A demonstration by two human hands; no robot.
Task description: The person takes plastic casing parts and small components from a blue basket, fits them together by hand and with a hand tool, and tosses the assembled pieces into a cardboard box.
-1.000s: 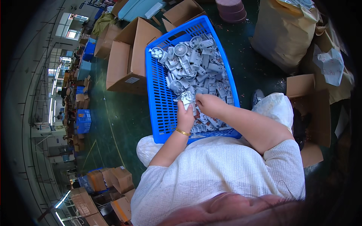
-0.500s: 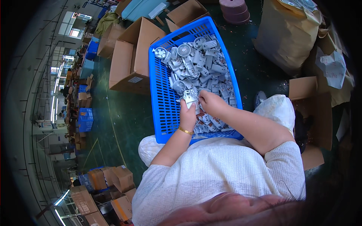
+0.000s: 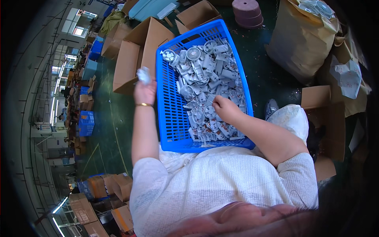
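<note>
My left hand is out over the near edge of the cardboard box, left of the blue basket. A small white plastic part, smeared by motion, is at its fingertips. My right hand is closed in a pinch over the basket; a thin pale sliver shows at its fingertips, too small to name. Below it, the basket holds a heap of white plastic fan parts, some with round grilles and blades, such as the fan head at the far end.
Behind the basket stand another open carton and a round maroon stool. To the right are a big tan sack topped with fan grilles and an open carton. Stacked cartons stand at the lower left on the green floor.
My left hand has swung left with the white part, from over the basket to the cardboard box. My right hand has shifted slightly right and down, still pinched over the heap.
</note>
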